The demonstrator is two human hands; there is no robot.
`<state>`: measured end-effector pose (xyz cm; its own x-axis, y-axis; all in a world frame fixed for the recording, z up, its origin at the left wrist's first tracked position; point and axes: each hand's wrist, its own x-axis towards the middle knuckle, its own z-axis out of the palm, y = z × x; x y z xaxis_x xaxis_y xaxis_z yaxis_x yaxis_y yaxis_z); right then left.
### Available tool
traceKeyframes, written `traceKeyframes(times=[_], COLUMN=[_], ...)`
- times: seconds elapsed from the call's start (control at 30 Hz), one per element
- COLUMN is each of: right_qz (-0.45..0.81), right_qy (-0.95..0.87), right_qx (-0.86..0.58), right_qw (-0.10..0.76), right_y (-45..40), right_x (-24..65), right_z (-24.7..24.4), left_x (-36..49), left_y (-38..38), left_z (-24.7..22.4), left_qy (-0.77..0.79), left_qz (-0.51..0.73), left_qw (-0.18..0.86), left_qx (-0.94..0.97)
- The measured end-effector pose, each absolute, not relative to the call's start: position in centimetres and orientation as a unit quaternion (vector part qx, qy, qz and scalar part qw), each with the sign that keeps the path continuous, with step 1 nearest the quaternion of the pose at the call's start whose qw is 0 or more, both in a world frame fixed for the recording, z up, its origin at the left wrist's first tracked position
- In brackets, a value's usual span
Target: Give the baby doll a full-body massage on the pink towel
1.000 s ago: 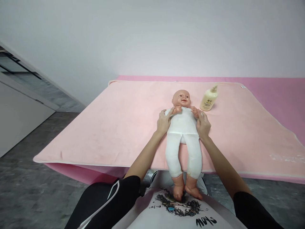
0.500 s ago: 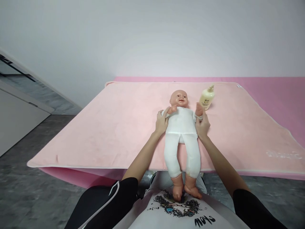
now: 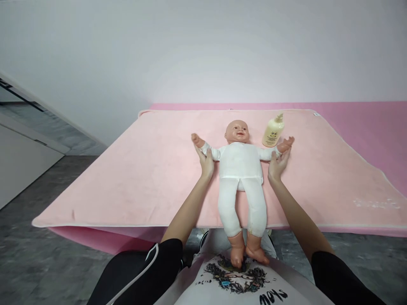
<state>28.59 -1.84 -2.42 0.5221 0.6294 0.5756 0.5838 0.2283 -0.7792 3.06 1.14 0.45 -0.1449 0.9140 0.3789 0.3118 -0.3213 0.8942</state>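
the left hand (image 3: 206, 164) and right hand (image 3: 277, 166) each grip a forearm of the baby doll (image 3: 241, 161), which lies face-up, arms spread, on the pink blanket (image 3: 143, 169), near a pale-yellow pump bottle (image 3: 272, 132).

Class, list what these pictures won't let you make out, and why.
In the head view:
Small print on the bottle: too small.
Back of the doll: hidden by its body.
Some fingertips of the left hand and right hand: behind the doll's arms.
Right sleeve: cut by bottom edge.
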Motion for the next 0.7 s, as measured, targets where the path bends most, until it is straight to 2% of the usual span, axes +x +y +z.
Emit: traceKeyframes(times=[0.1, 0.23, 0.33, 0.43, 0.57, 0.7], right_qz=[0.012, -0.048, -0.073, -0.085, -0.072, -0.003], right_qy=[-0.502, -0.590, -0.635, -0.656, -0.656, -0.578], right_qx=[-0.622, -0.620, -0.640, -0.643, -0.635, -0.638], right_qw=[0.601, 0.514, 0.426, 0.386, 0.401, 0.509], right_y=[-2.7, -3.7, -3.9, -4.0, -4.0, -3.7], right_x=[27.3, 26.2, 25.9, 25.8, 25.9, 26.3], right_z=[-1.3, -0.5, -0.5, -0.6, -0.6, -0.4], left_x=[3.8, 4.3, 4.6, 4.7, 4.6, 4.0], left_y=[0.2, -0.6, -0.8, -0.9, -0.7, 0.2], left_z=[1.1, 1.4, 1.4, 1.5, 1.3, 0.7], left_qy=[0.539, 0.547, 0.544, 0.542, 0.536, 0.521], left_qz=[0.502, 0.374, 0.334, 0.317, 0.319, 0.410], left_qw=[0.208, 0.144, 0.112, 0.103, 0.116, 0.170], left_qx=[0.644, 0.735, 0.761, 0.771, 0.773, 0.729])
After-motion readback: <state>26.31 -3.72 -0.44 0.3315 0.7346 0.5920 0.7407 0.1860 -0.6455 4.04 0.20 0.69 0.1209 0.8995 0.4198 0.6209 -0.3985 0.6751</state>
